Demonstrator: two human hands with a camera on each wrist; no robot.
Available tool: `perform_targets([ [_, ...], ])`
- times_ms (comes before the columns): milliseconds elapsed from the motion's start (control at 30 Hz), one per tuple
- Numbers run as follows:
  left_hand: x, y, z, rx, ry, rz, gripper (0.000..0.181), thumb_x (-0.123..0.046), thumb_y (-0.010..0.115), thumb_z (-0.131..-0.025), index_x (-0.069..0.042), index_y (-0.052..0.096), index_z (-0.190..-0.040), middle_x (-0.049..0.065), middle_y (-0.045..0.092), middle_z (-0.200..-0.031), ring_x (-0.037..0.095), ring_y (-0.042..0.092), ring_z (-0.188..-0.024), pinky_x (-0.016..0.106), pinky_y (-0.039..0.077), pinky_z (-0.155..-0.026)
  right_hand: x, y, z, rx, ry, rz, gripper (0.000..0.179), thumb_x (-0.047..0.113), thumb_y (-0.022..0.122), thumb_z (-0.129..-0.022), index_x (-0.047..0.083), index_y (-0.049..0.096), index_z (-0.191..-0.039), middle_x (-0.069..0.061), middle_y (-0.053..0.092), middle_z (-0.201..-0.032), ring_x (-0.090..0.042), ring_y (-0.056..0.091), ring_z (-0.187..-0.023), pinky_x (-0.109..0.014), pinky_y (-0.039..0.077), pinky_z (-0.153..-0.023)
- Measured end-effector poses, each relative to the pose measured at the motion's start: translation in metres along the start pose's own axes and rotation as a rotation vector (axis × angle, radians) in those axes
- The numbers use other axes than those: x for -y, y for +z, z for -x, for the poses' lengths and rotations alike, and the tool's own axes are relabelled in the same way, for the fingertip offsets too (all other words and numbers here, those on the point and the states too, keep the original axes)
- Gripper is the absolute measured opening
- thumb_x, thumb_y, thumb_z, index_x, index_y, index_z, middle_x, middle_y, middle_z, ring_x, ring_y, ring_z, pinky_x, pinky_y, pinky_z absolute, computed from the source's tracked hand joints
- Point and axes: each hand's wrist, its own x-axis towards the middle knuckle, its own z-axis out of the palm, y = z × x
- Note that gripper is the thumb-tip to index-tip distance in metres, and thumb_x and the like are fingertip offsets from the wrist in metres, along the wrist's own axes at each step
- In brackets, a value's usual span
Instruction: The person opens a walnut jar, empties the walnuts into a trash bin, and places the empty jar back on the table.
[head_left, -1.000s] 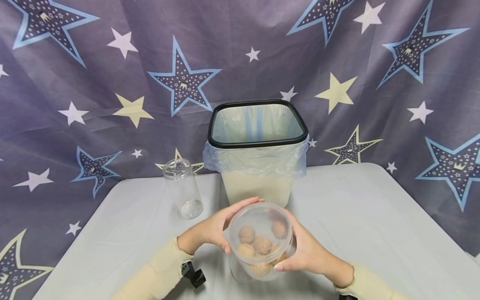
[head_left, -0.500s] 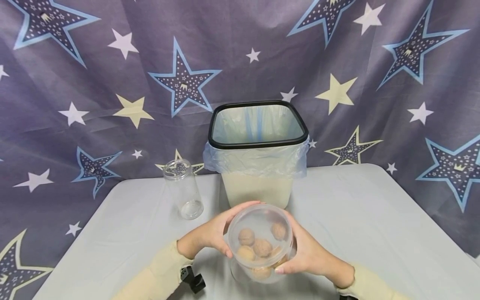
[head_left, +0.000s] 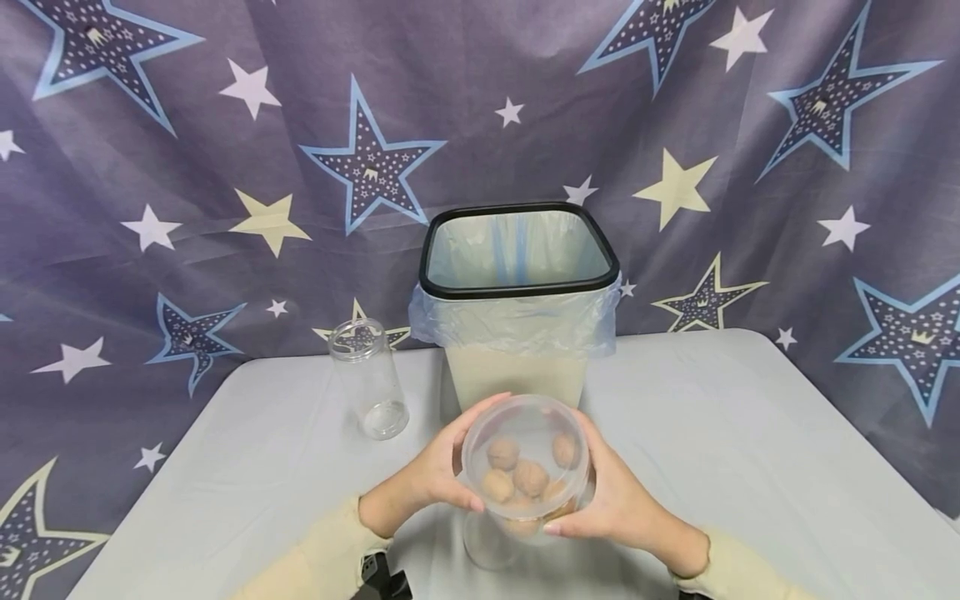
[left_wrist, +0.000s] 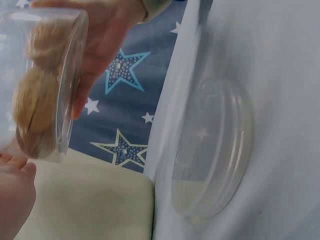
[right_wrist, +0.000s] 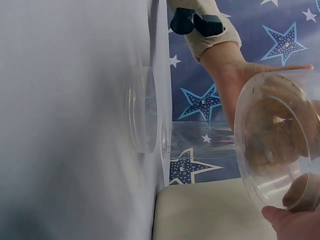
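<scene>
Both hands hold a clear round plastic tub (head_left: 480,458) in the head view, tilted toward the camera, with several walnuts (head_left: 531,477) inside. My left hand (head_left: 423,483) curls round its left side, thumb toward the front. On the opposite side my right hand (head_left: 626,504) grips it, thumb low on the wall. Through the left wrist view the walnuts (left_wrist: 36,100) show against the tub's wall. Below the tub, apart from it, a shallow clear round plastic piece (left_wrist: 210,150) lies on the table; the tub partly covers it in the head view.
A bin (head_left: 517,367) with a black rim and a bluish liner bag stands just behind the hands. To its left is a tall clear jar (head_left: 371,383) on the pale table (head_left: 712,417). A star-patterned curtain (head_left: 480,100) hangs behind.
The tub has first dipped a little, then risen slightly with both hands, and more of the round piece beneath it now shows. Both hands keep their hold.
</scene>
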Motion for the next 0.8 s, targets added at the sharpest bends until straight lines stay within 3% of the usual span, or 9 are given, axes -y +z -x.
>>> perform_targets([
  [400,0.003,0.013,0.004,-0.150,0.061,-0.054,0.109,-0.035,0.082,-0.072,0.011,0.014,-0.145,0.009,0.035,-0.148,0.016,0.035,-0.134,0.025,0.026,-0.110,-0.006,0.002,0.000,-0.066,0.006,0.134,0.112,0.021,0.090,-0.054,0.019,0.026,-0.146,-0.011,0.044,-0.138,-0.025,0.049,-0.115,-0.033,0.044,-0.093],
  [800,0.004,0.018,0.006,-0.233,0.042,-0.097,0.109,-0.040,0.081,-0.071,0.008,0.017,-0.145,0.013,0.036,-0.147,0.017,0.037,-0.132,0.025,0.028,-0.109,-0.009,0.004,0.000,-0.101,0.023,0.189,0.114,0.023,0.091,-0.052,0.020,0.026,-0.146,-0.010,0.044,-0.139,-0.026,0.051,-0.114,-0.036,0.044,-0.093],
])
